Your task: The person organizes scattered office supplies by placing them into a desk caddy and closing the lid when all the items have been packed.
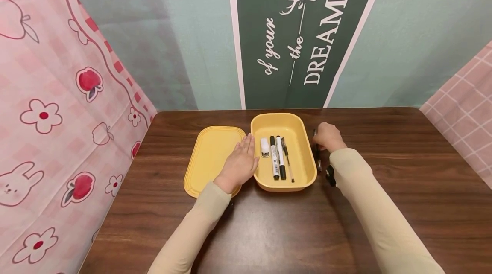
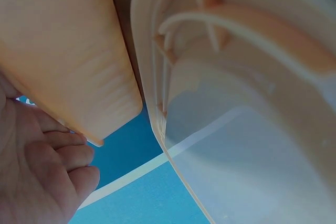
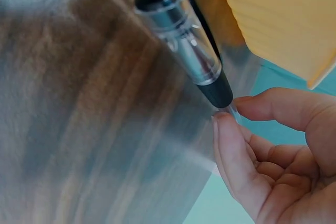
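A yellow plastic box (image 1: 301,161) sits on the table. Inside it lie a small white bottle (image 1: 265,147), a black-capped marker (image 1: 274,158), a white-capped marker (image 1: 281,156) and a slim pen (image 1: 287,154). My left hand (image 1: 240,161) rests with extended fingers against the box's left side, over the edge of a flat yellow lid (image 1: 209,154). The left wrist view shows those fingertips (image 2: 73,158) at the box wall (image 2: 73,61). Just right of the box, my right hand (image 1: 328,136) pinches a clear and black pen (image 3: 191,51) between thumb and index finger.
Dark wood table (image 1: 246,231) surrounds the box. A green curtain (image 1: 192,52) with lettering hangs behind its far edge, a pink patterned cloth (image 1: 77,137) on the left and a pink checked one (image 1: 465,107) on the right. The box wall stands close beside my right hand.
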The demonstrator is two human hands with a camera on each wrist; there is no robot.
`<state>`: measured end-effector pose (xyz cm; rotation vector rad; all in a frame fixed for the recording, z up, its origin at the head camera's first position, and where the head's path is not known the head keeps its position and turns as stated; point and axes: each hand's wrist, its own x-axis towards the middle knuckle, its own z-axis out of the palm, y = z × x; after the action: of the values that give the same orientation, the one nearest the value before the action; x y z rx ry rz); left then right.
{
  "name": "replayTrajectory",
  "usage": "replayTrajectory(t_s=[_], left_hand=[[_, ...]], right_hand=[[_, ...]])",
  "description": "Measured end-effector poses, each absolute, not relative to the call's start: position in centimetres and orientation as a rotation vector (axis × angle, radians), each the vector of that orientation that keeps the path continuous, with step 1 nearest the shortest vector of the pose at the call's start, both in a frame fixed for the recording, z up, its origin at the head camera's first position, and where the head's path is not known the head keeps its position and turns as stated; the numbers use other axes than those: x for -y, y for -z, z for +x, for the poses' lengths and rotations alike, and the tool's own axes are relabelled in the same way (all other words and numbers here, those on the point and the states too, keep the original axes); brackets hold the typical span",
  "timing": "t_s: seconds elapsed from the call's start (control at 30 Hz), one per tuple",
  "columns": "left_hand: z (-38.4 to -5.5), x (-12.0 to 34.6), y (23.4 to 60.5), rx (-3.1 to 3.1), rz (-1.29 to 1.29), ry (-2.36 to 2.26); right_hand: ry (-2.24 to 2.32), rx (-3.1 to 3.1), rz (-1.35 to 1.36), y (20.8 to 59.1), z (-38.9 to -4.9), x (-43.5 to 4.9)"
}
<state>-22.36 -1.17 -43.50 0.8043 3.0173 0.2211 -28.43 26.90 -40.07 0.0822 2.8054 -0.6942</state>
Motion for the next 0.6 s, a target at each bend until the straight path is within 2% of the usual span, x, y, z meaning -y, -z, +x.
replayTrajectory(t_s=[0.6], left_hand=[[-22.1,1.4,43.6,-3.006,0.816,-0.214]], right_hand=[[0.672,-2.862,0.041,37.5,-28.3,-26.6]])
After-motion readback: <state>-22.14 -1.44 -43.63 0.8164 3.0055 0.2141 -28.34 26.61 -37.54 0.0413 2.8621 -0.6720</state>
